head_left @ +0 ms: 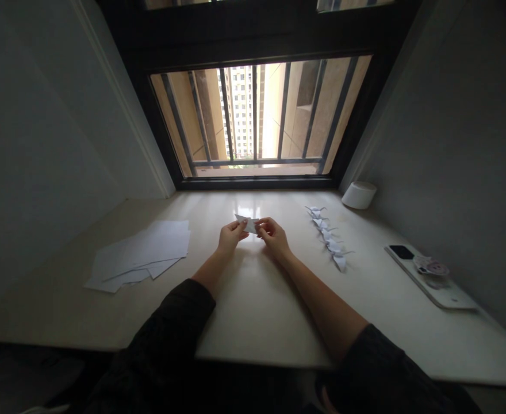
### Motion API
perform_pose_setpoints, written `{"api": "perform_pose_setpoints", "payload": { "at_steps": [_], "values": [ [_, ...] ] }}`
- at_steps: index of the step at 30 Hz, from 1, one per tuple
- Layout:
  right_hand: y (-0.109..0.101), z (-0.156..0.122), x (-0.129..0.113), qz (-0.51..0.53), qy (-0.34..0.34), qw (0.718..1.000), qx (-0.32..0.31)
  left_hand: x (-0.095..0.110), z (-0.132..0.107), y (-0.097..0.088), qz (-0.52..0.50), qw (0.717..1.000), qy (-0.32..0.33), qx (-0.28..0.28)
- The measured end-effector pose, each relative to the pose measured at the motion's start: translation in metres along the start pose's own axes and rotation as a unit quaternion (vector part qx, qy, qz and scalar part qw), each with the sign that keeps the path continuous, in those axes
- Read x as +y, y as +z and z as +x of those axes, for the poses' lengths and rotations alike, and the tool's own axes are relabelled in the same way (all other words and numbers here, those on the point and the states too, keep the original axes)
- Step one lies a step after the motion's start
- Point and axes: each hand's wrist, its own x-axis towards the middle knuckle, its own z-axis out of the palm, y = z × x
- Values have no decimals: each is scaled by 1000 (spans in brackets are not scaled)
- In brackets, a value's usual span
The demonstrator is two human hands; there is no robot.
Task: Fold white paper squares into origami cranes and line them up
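Observation:
A small folded piece of white paper (251, 226), pointed at its upper left, is held just above the sill between both hands. My left hand (232, 234) pinches its left side, thumb on top. At its right side, my right hand (273, 234) grips the edge between thumb and fingers. To the right stands a slanting row of several folded paper cranes (327, 234), apart from my hands. On the left lies a loose stack of white paper sheets (149, 247), fanned unevenly.
The pale windowsill (257, 310) ends at a front edge near my forearms. A white rounded container (359, 195) stands at the back right corner. A white phone (429, 277) with a round grip lies along the right wall. Behind is a dark-framed window (253, 184) with bars.

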Motion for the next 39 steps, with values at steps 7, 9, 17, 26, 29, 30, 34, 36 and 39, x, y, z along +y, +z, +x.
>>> {"api": "perform_pose_setpoints", "payload": {
  "at_steps": [7,9,17,26,29,30,34,36,39],
  "values": [
    [-2,0,-1,-46,-32,998,-21,-1,2,0,-37,999,5,6],
    [-2,0,-2,-51,-42,997,-38,0,1,1,-53,999,8,5],
    [-2,-4,-5,-97,-71,992,-34,2,1,1,-51,998,-2,40],
    [-5,-7,-12,-174,-120,977,-17,1,2,-2,-23,998,-12,60],
    [-7,-9,-15,-230,-147,962,-19,2,1,-1,-28,998,-19,62],
    [-7,-10,-15,-246,-156,956,-22,2,1,-1,-31,997,-22,63],
    [-8,-10,-17,-276,-172,945,-32,1,2,-2,-39,997,-31,65],
    [-8,-10,-17,-278,-169,945,-32,1,2,-3,-35,997,-30,64],
    [-7,-10,-16,-281,-168,944,-32,1,2,-3,-30,997,-24,61]
  ]
}}
